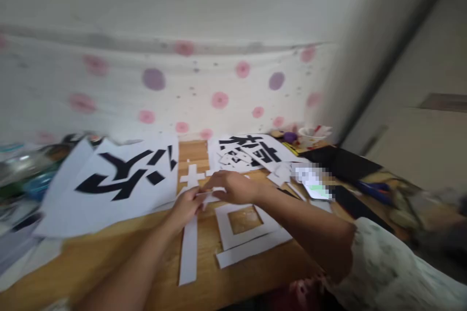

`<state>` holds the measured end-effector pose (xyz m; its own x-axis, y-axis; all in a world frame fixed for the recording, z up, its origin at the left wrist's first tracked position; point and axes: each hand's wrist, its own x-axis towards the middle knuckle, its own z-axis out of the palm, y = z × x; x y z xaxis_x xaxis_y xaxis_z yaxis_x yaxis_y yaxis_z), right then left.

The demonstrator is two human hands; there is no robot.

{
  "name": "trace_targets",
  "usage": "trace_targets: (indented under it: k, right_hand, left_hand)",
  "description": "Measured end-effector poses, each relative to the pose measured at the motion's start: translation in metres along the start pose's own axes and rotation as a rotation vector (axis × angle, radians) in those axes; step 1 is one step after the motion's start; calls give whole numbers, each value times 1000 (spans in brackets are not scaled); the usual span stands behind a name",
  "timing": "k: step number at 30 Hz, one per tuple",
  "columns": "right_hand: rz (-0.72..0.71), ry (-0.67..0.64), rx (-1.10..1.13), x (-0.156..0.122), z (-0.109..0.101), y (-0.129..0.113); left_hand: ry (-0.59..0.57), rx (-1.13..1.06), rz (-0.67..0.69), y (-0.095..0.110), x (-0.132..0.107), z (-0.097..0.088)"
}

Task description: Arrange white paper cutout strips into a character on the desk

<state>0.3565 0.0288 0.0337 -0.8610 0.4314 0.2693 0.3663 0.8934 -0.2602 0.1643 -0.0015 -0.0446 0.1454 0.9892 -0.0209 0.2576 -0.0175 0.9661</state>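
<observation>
My left hand (187, 208) is closed in a pinch on a small white paper piece (208, 197), above the wooden table. My right hand (233, 187) bends in from the right, its fingers meeting the left fingertips at the same piece. Blur and the fingers hide part of the paper. Beneath the hands lies a long white paper cutout (188, 257) with crossbars at its far end, partly covered by my left hand. To the right is a white paper frame (226, 233) with a square opening, and a white strip (255, 248) lies along its near edge.
On the left, a large white sheet (98, 214) bears black character strokes. More printed sheets (219, 146) and paper scraps lie at the back. A lit phone (315, 187), black sheets (353, 165) and blue-handled scissors (375, 190) are on the right. Plastic-wrapped items (22, 175) crowd the left edge.
</observation>
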Motion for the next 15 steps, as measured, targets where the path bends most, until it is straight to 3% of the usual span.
trace_targets:
  k: [1, 3, 9, 12, 15]
  right_hand:
    - [185, 11, -31, -18, -10, 18]
    - [407, 61, -114, -57, -28, 49]
    - [941, 195, -328, -153, -76, 130]
    - [1086, 233, -408, -173, -99, 176]
    - [1159, 258, -463, -172, -113, 224]
  left_hand:
    - [-23, 8, 6, 4, 6, 8]
    - [-38, 22, 6, 7, 12, 14]
    - [71, 40, -92, -8, 11, 4]
    - [100, 51, -123, -14, 12, 4]
    - [129, 91, -118, -24, 14, 2]
